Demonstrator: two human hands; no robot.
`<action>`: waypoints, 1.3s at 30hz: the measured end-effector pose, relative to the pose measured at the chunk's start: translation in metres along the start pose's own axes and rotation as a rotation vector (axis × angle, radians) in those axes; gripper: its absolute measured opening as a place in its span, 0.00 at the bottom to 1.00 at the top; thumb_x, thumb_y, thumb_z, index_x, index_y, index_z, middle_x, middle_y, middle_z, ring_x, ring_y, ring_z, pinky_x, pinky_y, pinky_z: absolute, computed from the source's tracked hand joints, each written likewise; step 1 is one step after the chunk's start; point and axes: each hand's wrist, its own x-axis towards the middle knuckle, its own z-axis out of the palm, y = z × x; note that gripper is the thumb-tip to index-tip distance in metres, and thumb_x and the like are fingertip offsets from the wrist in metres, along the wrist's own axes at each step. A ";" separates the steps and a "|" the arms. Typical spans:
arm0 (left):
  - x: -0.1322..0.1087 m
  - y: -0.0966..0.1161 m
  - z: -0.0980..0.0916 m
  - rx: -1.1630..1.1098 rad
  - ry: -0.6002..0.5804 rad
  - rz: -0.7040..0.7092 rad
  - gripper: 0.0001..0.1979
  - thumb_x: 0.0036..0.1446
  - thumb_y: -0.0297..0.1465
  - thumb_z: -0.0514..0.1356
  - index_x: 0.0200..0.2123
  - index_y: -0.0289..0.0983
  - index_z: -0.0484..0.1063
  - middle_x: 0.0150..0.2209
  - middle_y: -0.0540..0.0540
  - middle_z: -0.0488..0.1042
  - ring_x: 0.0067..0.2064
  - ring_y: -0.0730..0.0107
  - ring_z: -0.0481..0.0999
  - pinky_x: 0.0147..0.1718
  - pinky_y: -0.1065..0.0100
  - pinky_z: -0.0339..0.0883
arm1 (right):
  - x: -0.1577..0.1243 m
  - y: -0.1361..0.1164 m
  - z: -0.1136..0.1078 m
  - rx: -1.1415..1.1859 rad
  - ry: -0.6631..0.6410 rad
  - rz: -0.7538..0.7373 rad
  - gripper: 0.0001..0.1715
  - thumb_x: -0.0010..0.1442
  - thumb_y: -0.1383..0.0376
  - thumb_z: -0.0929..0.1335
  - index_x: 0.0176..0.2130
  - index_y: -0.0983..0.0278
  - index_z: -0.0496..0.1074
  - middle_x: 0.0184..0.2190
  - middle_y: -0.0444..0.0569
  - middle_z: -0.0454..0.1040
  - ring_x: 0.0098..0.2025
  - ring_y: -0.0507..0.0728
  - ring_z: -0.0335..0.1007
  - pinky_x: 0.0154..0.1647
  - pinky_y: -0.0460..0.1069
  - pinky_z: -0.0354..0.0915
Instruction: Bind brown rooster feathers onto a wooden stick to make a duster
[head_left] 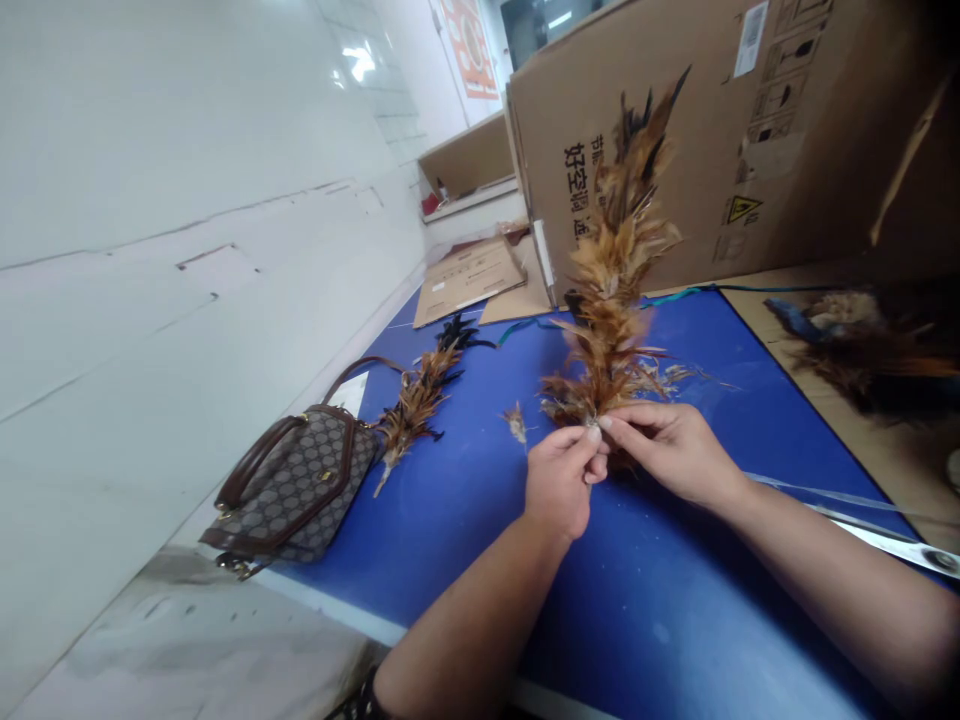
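A long bundle of brown and black feathers (611,290) rises from the hands, its dark tips in front of a big cardboard box. My left hand (564,475) is closed round the bundle's lower end. My right hand (667,445) pinches at the same end, its thumb and fingertips touching the feather bases beside the left thumb. Whatever fine piece lies between the right fingertips is too small to make out. A second, smaller feather bundle (420,400) lies on the blue table (457,530) to the left. A small loose feather tuft (515,422) lies between the two bundles.
A patterned handbag (300,485) stands at the table's left edge by the white wall. The large cardboard box (697,180) stands at the back, with flat cardboard (469,280) left of it. Scissors (900,545) lie at the right edge. More feathers (870,350) are at the far right.
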 end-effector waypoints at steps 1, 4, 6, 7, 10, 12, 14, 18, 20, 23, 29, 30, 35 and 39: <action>0.000 -0.001 0.000 0.005 0.006 0.029 0.17 0.50 0.39 0.73 0.29 0.31 0.75 0.26 0.48 0.71 0.24 0.80 0.64 0.24 0.71 0.50 | 0.000 -0.001 0.000 0.024 -0.012 0.008 0.22 0.65 0.49 0.69 0.30 0.61 0.80 0.27 0.49 0.81 0.31 0.58 0.78 0.39 0.52 0.75; -0.002 -0.002 0.004 0.005 0.015 0.090 0.17 0.52 0.40 0.72 0.27 0.33 0.74 0.21 0.51 0.68 0.24 0.79 0.64 0.25 0.71 0.52 | 0.000 -0.003 0.003 -0.013 0.029 -0.012 0.23 0.65 0.48 0.68 0.29 0.61 0.79 0.28 0.49 0.81 0.31 0.58 0.77 0.37 0.51 0.74; -0.003 -0.003 0.005 0.010 0.029 0.116 0.17 0.52 0.40 0.72 0.26 0.33 0.73 0.20 0.52 0.66 0.24 0.78 0.64 0.26 0.71 0.54 | -0.001 -0.004 0.005 -0.085 0.068 -0.046 0.25 0.66 0.48 0.68 0.26 0.61 0.78 0.28 0.49 0.81 0.31 0.57 0.76 0.36 0.49 0.73; -0.004 -0.003 0.006 0.014 0.038 0.128 0.17 0.52 0.40 0.72 0.26 0.34 0.73 0.20 0.52 0.66 0.25 0.78 0.64 0.27 0.71 0.55 | -0.001 -0.005 0.006 -0.107 0.082 -0.054 0.25 0.66 0.49 0.68 0.26 0.61 0.78 0.27 0.49 0.80 0.31 0.57 0.76 0.36 0.49 0.72; -0.004 -0.004 0.006 0.043 0.067 0.187 0.16 0.53 0.40 0.71 0.26 0.34 0.73 0.21 0.52 0.67 0.26 0.77 0.64 0.28 0.70 0.56 | -0.001 -0.007 0.010 -0.108 0.140 -0.040 0.23 0.65 0.49 0.69 0.27 0.61 0.79 0.26 0.49 0.80 0.29 0.57 0.76 0.35 0.49 0.72; -0.004 -0.005 0.004 0.080 0.078 0.240 0.15 0.55 0.39 0.70 0.27 0.35 0.74 0.22 0.52 0.67 0.27 0.76 0.65 0.29 0.70 0.58 | -0.002 -0.008 0.013 -0.090 0.197 -0.012 0.21 0.63 0.50 0.70 0.28 0.62 0.80 0.26 0.49 0.81 0.28 0.56 0.76 0.33 0.49 0.71; -0.005 -0.005 0.003 0.127 0.092 0.291 0.14 0.57 0.38 0.69 0.27 0.35 0.75 0.23 0.52 0.67 0.27 0.76 0.64 0.30 0.70 0.59 | -0.003 -0.008 0.015 -0.091 0.238 0.002 0.20 0.63 0.51 0.71 0.28 0.63 0.80 0.26 0.49 0.80 0.27 0.56 0.75 0.31 0.48 0.70; -0.006 -0.004 0.002 0.227 0.128 0.379 0.12 0.58 0.38 0.69 0.28 0.36 0.77 0.25 0.51 0.69 0.29 0.75 0.66 0.33 0.70 0.62 | -0.006 -0.010 0.019 -0.074 0.247 -0.018 0.20 0.64 0.53 0.70 0.27 0.63 0.79 0.25 0.48 0.79 0.27 0.55 0.74 0.32 0.48 0.70; -0.006 -0.003 0.001 0.269 0.142 0.408 0.11 0.57 0.37 0.68 0.29 0.36 0.78 0.28 0.49 0.72 0.32 0.73 0.69 0.35 0.69 0.65 | -0.006 -0.010 0.022 -0.035 0.241 -0.021 0.19 0.63 0.53 0.71 0.29 0.64 0.79 0.26 0.48 0.80 0.28 0.55 0.74 0.32 0.48 0.70; -0.005 -0.004 0.000 0.305 0.162 0.438 0.09 0.58 0.36 0.68 0.30 0.36 0.79 0.32 0.47 0.76 0.36 0.71 0.73 0.39 0.68 0.68 | -0.007 -0.008 0.024 -0.003 0.237 -0.010 0.17 0.60 0.53 0.73 0.31 0.64 0.79 0.28 0.49 0.80 0.30 0.56 0.75 0.33 0.49 0.71; -0.003 -0.013 -0.002 0.291 0.184 0.476 0.09 0.55 0.34 0.70 0.28 0.36 0.77 0.34 0.46 0.76 0.38 0.70 0.75 0.42 0.67 0.71 | -0.006 -0.001 0.025 -0.151 0.302 -0.022 0.19 0.60 0.52 0.73 0.28 0.64 0.80 0.25 0.48 0.78 0.27 0.55 0.72 0.29 0.48 0.66; -0.002 -0.014 -0.003 0.294 0.189 0.493 0.08 0.55 0.33 0.70 0.28 0.36 0.77 0.34 0.46 0.76 0.38 0.70 0.75 0.42 0.67 0.71 | -0.006 -0.001 0.025 -0.180 0.304 -0.032 0.20 0.61 0.52 0.72 0.27 0.64 0.79 0.23 0.47 0.77 0.26 0.54 0.70 0.28 0.48 0.65; 0.000 -0.019 -0.004 0.328 0.194 0.559 0.06 0.55 0.30 0.70 0.29 0.36 0.77 0.35 0.47 0.76 0.38 0.71 0.75 0.42 0.67 0.72 | -0.006 0.001 0.024 -0.242 0.329 -0.055 0.23 0.63 0.52 0.70 0.23 0.64 0.75 0.19 0.45 0.71 0.23 0.53 0.64 0.25 0.48 0.59; 0.000 -0.020 -0.005 0.317 0.172 0.592 0.05 0.55 0.29 0.70 0.30 0.36 0.77 0.35 0.47 0.75 0.39 0.72 0.76 0.43 0.67 0.72 | -0.005 -0.004 0.021 -0.398 0.284 -0.122 0.23 0.66 0.55 0.68 0.23 0.63 0.74 0.21 0.45 0.72 0.25 0.53 0.65 0.29 0.49 0.61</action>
